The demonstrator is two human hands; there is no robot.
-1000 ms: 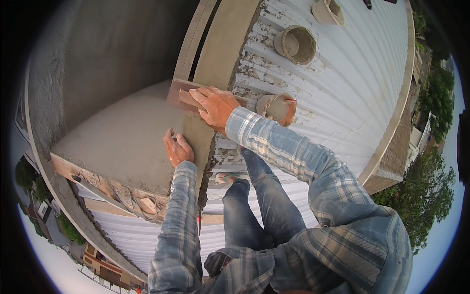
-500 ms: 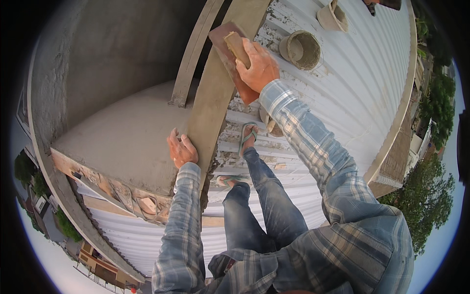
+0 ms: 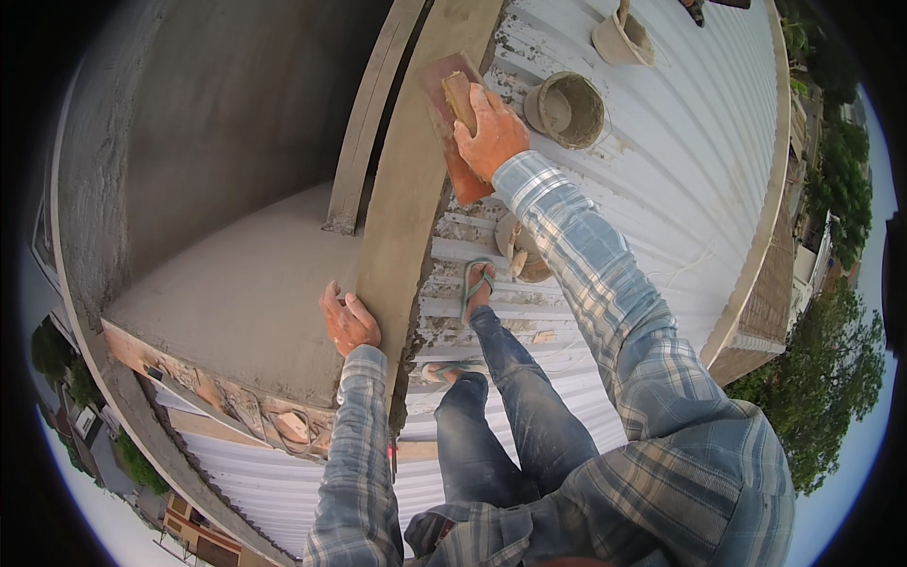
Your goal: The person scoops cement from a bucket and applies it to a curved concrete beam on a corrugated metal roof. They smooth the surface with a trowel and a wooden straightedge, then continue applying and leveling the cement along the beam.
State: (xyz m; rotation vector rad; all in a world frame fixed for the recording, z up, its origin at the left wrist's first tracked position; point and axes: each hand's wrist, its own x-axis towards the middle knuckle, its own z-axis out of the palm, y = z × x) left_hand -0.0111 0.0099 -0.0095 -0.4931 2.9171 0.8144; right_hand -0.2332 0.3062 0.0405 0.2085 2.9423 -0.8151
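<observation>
My right hand (image 3: 489, 130) is closed on the wooden handle of a rectangular plastering float (image 3: 469, 181), held over the upper part of a long grey-brown plastered strip (image 3: 397, 227) and its right edge. The float lies lengthwise along that strip, its lower end reddish. My left hand (image 3: 351, 319) has its fingers loosely bent and apart, holding nothing, at the strip's left side beside a smooth cement slab (image 3: 227, 312). A narrow grey board (image 3: 368, 123) runs left of the strip, with a dark gap between them.
A white corrugated metal roof (image 3: 690, 161) lies right, with cement spatter, buckets (image 3: 573, 113) (image 3: 624, 42) and another partly behind my right arm (image 3: 515, 250). My sandalled feet (image 3: 477, 279) stand on it. A cement wall (image 3: 189, 113) rises upper left. A dark, unclear object shows at top right.
My right hand and float have moved up along the strip and turned from crosswise to lengthwise. My right foot has come into clearer view. My left hand stays at the strip's side.
</observation>
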